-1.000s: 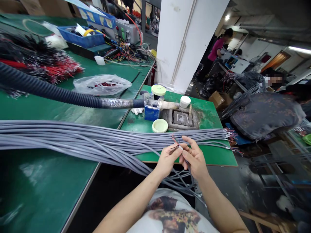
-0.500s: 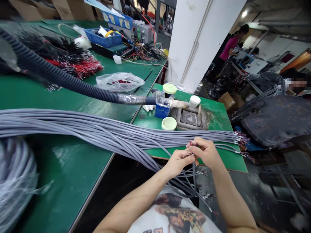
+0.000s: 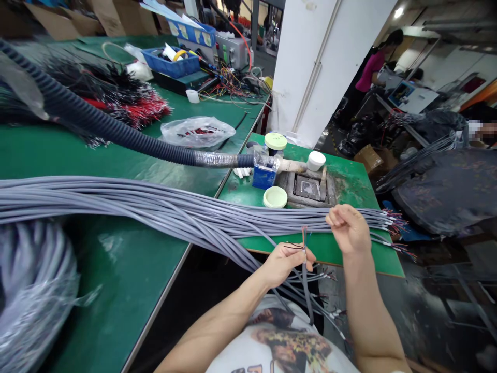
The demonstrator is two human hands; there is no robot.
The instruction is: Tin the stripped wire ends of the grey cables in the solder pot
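Observation:
My left hand (image 3: 289, 263) pinches a grey cable (image 3: 305, 290) close to its stripped end, in front of my shirt. Thin coloured wires (image 3: 304, 235) stick up from that end, orange and blue-green among them, while dark ones point left. My right hand (image 3: 349, 228) is raised to the right, apart from this cable, with curled fingers; whatever they hold, if anything, is hidden. Behind both hands a thick bundle of grey cables (image 3: 202, 215) runs across the green table, its stripped, multicoloured wire ends (image 3: 394, 223) lying at the right.
A soldering pot (image 3: 308, 187) sits on the green board (image 3: 349, 178), with a pale green tub (image 3: 275, 197), a white tub (image 3: 316, 160) and a blue box (image 3: 264, 176) around it. A ribbed hose (image 3: 155, 147) crosses the table. Coiled cable (image 3: 39, 280) lies left. Another person (image 3: 368, 72) is beyond.
My right hand has left the wires and moved right and up, fingers curled. My left hand keeps the cable, whose coloured wires now stand upright in view.

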